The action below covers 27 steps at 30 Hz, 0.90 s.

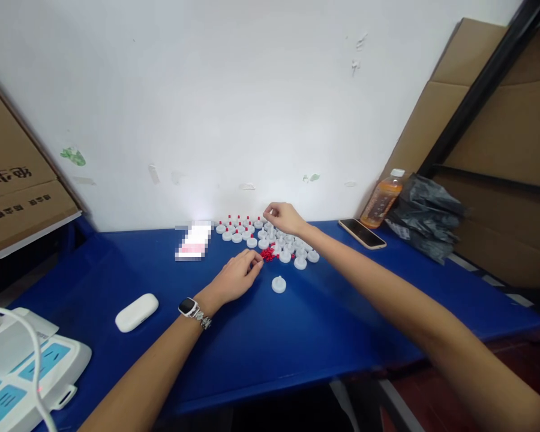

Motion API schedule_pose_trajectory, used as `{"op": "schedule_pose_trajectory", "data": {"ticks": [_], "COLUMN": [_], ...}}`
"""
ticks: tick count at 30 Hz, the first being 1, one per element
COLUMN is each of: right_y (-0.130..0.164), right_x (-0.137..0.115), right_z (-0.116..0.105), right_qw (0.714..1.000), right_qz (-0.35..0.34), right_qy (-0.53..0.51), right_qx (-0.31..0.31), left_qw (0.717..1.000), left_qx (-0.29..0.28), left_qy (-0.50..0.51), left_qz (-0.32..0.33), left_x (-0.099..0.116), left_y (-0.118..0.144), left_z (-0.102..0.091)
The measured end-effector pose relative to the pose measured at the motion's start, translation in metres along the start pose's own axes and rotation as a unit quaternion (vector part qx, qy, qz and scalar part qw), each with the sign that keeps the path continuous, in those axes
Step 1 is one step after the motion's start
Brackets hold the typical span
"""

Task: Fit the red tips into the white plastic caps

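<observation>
Take the lone white disc (278, 285) on the blue worktop (333, 324) as the centre of the clock. The small red caps (267, 255) lie heaped toward 11 o'clock, the plain white discs (289, 248) crowd between 12 and 1, and the red-tipped discs (236, 237) stand in loose rows toward 10 and 11, close to the wall.

The left hand (238, 274) sits toward 10 o'clock, just beside the red heap, its fingers bent and the thumb near the forefinger. The right hand (287, 218) is at 12 o'clock over the far discs, fingers curled with the tips drawn in near the red-tipped group. I cannot tell whether either hand grips anything (the pieces are tiny, and the fingers could hide one).

The discs look like smooth, stiff plastic and should be light, sliding or tipping easily at a nudge. I would take one by opposite sides of its round rim, leaving the narrow nozzle free of side load. The red caps are probably lighter still and apt to roll or stick in a clump; a thumb-and-forefinger pinch around the side suits them, since a hard squeeze might make one shoot away.
</observation>
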State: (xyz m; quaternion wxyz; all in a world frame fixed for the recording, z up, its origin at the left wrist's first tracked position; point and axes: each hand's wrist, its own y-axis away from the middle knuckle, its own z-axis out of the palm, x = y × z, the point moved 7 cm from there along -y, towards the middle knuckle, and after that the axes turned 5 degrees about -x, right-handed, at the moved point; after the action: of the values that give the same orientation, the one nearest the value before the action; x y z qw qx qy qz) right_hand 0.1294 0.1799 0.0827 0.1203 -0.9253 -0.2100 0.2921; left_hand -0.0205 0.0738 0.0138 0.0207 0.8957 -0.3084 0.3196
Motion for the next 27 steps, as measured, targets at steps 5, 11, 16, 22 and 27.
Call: {"op": "schedule_pose_trajectory", "data": {"ticks": [5,11,16,22,27], "right_y": [0.084,0.135,0.132,0.131,0.126], "right_x": [-0.023,-0.042,-0.036,-0.027,-0.021], "right_z": [0.004,0.023,0.025,0.025,0.034], "right_qw": [0.992,0.977,0.972,0.968,0.944], "right_qz": [-0.032,-0.072,-0.061,-0.020,0.015], "right_qy": [-0.113,-0.146,-0.190,-0.246,-0.330], "right_qx": [-0.040,-0.135,-0.127,-0.050,-0.011], "left_qw": [1.000,1.000,1.000,0.998,0.996], "left_qx": [0.003,0.013,0.021,0.000,-0.015], "left_qy": [-0.016,-0.016,-0.007,0.054,0.086], "left_qz": [0.006,-0.001,-0.005,0.030,0.021], "left_x": [0.002,-0.001,-0.003,0.025,0.032], "left_y": [-0.002,-0.005,-0.003,0.001,0.002], "left_z": [0.002,0.005,0.003,0.002,0.004]}}
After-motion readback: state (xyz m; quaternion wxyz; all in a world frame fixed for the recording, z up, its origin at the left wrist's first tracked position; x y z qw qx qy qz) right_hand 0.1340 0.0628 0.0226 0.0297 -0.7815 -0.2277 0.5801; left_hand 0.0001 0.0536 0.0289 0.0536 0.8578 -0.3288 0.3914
